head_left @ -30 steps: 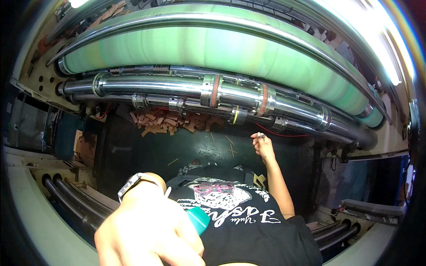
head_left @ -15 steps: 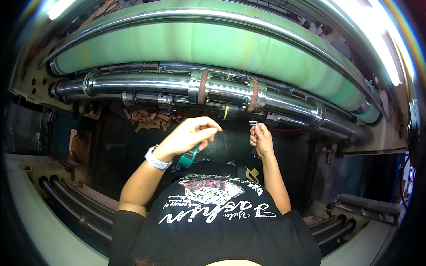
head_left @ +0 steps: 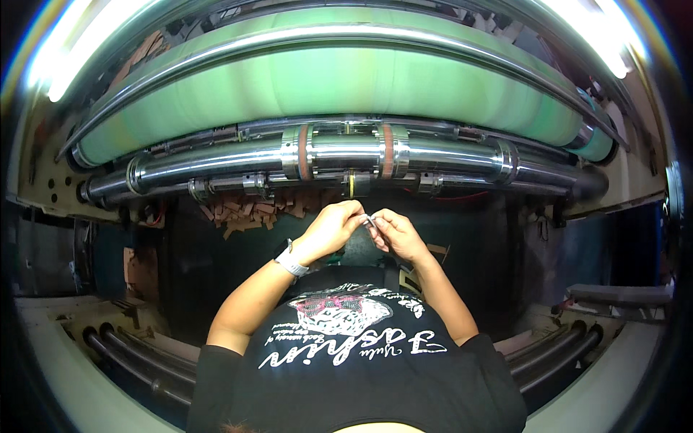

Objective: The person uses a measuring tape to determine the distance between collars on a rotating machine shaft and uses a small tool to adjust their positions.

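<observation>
My two hands meet in front of my chest, below the metal shaft. My right hand (head_left: 398,234) is closed round several small L-shaped hex keys (head_left: 369,221), whose shiny bent ends show between the fingertips. At those ends the thumb and forefinger of my left hand (head_left: 332,229) pinch together, touching the keys. A green object (head_left: 335,257), mostly covered, shows beneath my left palm; its kind is hard to make out. Just beyond my fingertips sits a small dark collar with a yellow band (head_left: 352,184) on the lower shaft.
A thick polished shaft (head_left: 224,159) with ringed collars (head_left: 294,153) crosses ahead of me. Behind it lies a wide green roller (head_left: 332,83) under a metal bar. Cardboard scraps (head_left: 242,209) are heaped below on the left. Machine frames (head_left: 626,173) stand at both sides.
My hands have come together; the left moved right to the hex keys, the right moved left with them. The green object under my left hand is now mostly hidden. The view has shifted.
</observation>
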Demonstrator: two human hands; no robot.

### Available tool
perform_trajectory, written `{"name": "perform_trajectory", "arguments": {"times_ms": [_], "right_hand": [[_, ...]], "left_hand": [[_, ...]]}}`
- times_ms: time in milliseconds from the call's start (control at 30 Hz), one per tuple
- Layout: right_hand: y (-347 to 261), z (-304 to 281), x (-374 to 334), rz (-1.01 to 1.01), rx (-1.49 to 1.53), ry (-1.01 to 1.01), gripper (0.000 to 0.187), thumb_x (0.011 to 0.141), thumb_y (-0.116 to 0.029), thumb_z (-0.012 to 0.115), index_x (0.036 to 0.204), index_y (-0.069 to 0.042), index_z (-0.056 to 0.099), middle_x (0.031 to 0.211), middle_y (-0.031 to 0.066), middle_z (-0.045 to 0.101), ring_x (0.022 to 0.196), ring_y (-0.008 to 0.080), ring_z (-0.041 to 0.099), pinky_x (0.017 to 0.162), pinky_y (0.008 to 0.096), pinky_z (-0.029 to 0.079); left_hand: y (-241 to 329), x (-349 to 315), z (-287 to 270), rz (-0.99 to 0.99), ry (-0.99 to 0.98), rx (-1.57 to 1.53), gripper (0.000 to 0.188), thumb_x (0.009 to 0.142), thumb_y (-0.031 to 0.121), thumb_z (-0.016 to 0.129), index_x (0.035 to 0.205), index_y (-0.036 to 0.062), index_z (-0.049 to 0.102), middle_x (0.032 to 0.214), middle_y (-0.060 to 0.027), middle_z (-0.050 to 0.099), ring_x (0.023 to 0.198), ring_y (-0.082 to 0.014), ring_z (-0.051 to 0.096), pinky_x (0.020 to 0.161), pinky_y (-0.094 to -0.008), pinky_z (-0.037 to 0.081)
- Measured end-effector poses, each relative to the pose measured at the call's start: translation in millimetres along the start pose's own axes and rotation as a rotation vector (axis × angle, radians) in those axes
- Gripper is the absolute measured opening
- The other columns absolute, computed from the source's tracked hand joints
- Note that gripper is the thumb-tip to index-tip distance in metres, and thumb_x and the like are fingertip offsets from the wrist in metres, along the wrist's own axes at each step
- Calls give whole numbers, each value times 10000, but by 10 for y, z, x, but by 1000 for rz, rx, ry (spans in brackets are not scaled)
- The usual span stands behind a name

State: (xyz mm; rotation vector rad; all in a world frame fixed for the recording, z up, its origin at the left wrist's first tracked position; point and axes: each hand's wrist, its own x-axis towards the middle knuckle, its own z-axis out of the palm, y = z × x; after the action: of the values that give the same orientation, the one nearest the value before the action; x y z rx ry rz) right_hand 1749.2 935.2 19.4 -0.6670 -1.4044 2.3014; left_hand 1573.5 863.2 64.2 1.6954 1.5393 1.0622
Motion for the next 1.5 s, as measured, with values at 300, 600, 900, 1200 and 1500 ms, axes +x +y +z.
{"name": "perform_trajectory", "arguments": {"times_ms": [300,600,900,1200,1500], "right_hand": [[838,-877,790,-61,478,728,198,937,-168,369,933,-25,506,785,97,585,607,183,601,439,285,466],[802,-1096,1543,-302,782,903,87,861,-51,378,857,-71,463,622,46,488,473,158,465,379,293,322],[859,-886,1174,-296,867,788,126,906,-144,437,993,-76,498,647,22,484,417,115,400,366,270,330],[789,-1290,1560,-205,791,658,97,842,-106,426,860,-74,515,644,53,525,445,158,458,342,290,307],[1001,-1108,1467,-264,839,852,146,869,-116,456,964,-24,517,712,82,553,461,166,522,360,279,411]], "left_hand": [[125,-128,-99,-210,-131,-39,152,864,125,527,780,0,507,596,-44,459,512,-111,444,477,-264,369],[148,-360,-270,-464,-103,-26,133,872,118,519,787,16,512,563,-4,470,489,-65,438,465,-231,363],[109,-388,-248,-533,-64,-74,120,875,104,520,800,10,521,579,4,478,487,-57,427,458,-215,346],[93,-310,-214,-537,-121,-31,125,875,106,522,791,14,511,588,5,473,485,-54,416,454,-211,337],[61,-339,-203,-591,-138,-29,126,877,110,523,796,14,515,589,5,475,491,-58,427,465,-207,346]]}}
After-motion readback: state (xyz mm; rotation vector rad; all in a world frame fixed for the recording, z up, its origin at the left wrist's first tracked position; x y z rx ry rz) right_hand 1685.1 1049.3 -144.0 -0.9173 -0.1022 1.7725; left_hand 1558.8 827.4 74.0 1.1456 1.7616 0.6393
